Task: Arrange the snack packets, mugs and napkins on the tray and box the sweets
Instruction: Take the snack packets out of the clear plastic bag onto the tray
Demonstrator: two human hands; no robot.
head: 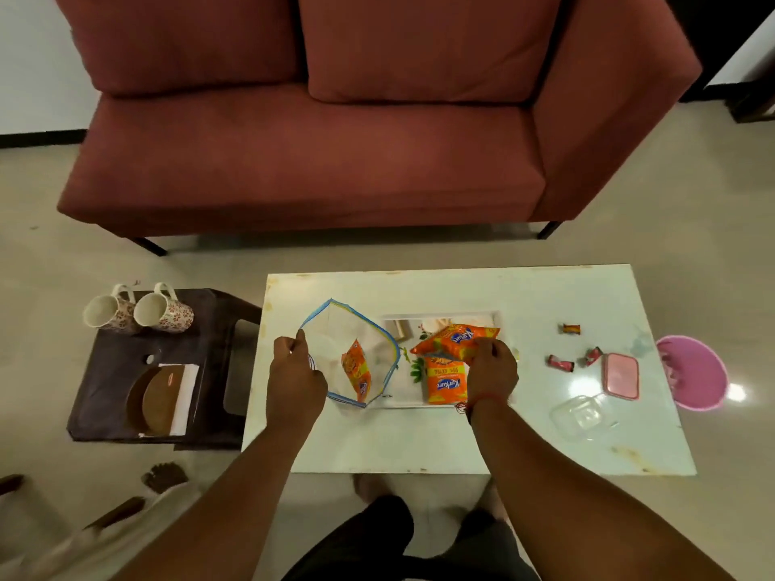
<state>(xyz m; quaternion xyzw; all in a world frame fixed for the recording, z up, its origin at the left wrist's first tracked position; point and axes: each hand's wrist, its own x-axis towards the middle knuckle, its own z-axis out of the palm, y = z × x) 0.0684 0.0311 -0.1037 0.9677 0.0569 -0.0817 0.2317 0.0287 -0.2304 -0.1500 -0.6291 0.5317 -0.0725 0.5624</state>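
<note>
Right hand (pixel 491 366), Kurkure packet (pixel 455 340) (orange)

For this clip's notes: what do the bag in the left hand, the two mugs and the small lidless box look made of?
Bag: thin clear plastic film, apparently; a packet shows through it, and the rim is blue-edged.
Mugs: likely glazed ceramic; white glossy insides, small red flower print.
Box: clear rigid plastic, probably; the table shows through it, with highlights on its edges.
</note>
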